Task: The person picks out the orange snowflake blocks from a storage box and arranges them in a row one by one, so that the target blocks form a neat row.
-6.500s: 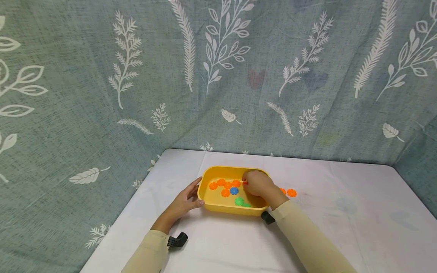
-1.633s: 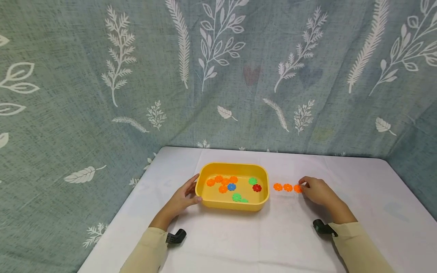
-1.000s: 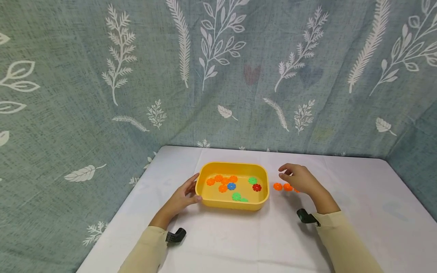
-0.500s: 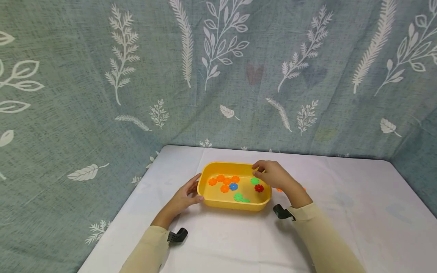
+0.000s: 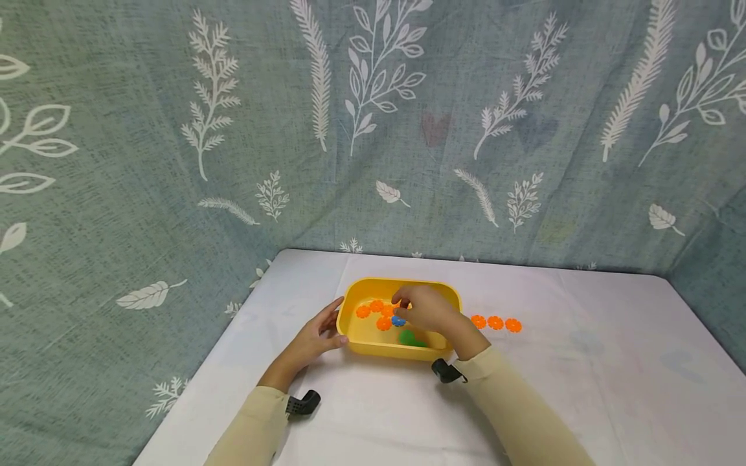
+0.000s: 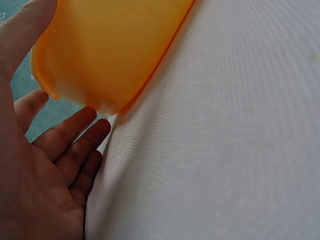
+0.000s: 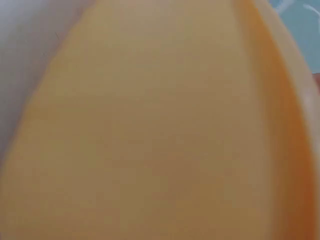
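Note:
A yellow plastic tray (image 5: 373, 350) stands on the table with several notched flower-shaped discs inside. Orange discs (image 5: 383, 323) lie in its left half, beside a blue disc (image 5: 399, 321); green discs (image 5: 411, 338) lie near the front wall. My left hand (image 5: 309, 343) rests against the tray's left end; in the left wrist view its fingers (image 6: 75, 132) are spread and relaxed at the outer wall. Over the tray hovers my right hand (image 5: 431, 310), fingertips just above the blue and orange discs, with nothing visible in them. It hides the tray's right part. Blurred tray wall (image 7: 160, 125) fills the right wrist view.
Three orange discs (image 5: 495, 323) lie in a row on the white-covered table (image 5: 583, 375), right of the tray. A grey-green curtain (image 5: 350, 213) with white leaf prints hangs behind the table and along its left side.
My right hand set a third orange disc at the row's right end, let it go, then moved left over the tray. My left hand has stayed at the tray's left end.

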Demonstrator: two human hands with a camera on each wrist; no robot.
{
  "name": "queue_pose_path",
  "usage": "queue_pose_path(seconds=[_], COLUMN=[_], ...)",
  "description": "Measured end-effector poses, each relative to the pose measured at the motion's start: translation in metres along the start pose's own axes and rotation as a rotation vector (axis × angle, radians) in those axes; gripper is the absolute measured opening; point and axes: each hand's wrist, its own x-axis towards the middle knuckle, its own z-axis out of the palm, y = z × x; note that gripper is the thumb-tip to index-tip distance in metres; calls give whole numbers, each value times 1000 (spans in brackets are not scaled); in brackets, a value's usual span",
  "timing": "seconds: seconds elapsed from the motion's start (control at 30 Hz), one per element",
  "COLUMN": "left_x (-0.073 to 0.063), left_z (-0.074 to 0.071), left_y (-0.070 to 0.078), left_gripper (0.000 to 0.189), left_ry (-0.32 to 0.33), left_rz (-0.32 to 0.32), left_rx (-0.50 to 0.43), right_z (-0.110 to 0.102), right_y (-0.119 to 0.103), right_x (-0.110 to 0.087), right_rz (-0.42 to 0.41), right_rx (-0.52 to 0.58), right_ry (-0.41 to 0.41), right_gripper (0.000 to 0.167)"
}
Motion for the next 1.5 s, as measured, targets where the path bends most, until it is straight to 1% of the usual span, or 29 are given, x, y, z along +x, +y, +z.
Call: queue_pose_path(seconds=[0.13,0.23,0.43,0.57,0.67,0.83,0.97,1.2,1.4,1.5], left_x=[0,2,1,-1,-1,0,2,2,2,2], left_z=[-1,-1,-1,-1,-1,-1,-1,-1,-2,-2], left_y=[-1,-3,-3,-4,-4,-3,-3,-1,-2,-2], left_gripper=[86,86,86,86,88,87,86,86,85,84], left_ry=[3,-3,-12,-11,-6,-2,-5,-17,-29,-26], left_rz=[-8,-2,12,12,8,11,5,10,30,33], left_rx=[4,5,5,10,10,6,10,15,-23,-26], right_z=[13,21,38,47,51,52,52,51,49,49], right_y=[-8,-13,-15,-13,-12,-10,-8,-9,-10,-9], right_x=[7,13,21,22,22,22,23,22,20,19], right_rz=[-38,-24,57,117,134,118,114,118,43,27], right_rx=[-35,-51,-132,-168,-188,-238,-262,-211,-248,-254], right_ry=[-41,-59,-68,-74,-73,-66,-68,-53,-26,-24], right_gripper=[28,29,35,40,39,29,29,28,25,27])
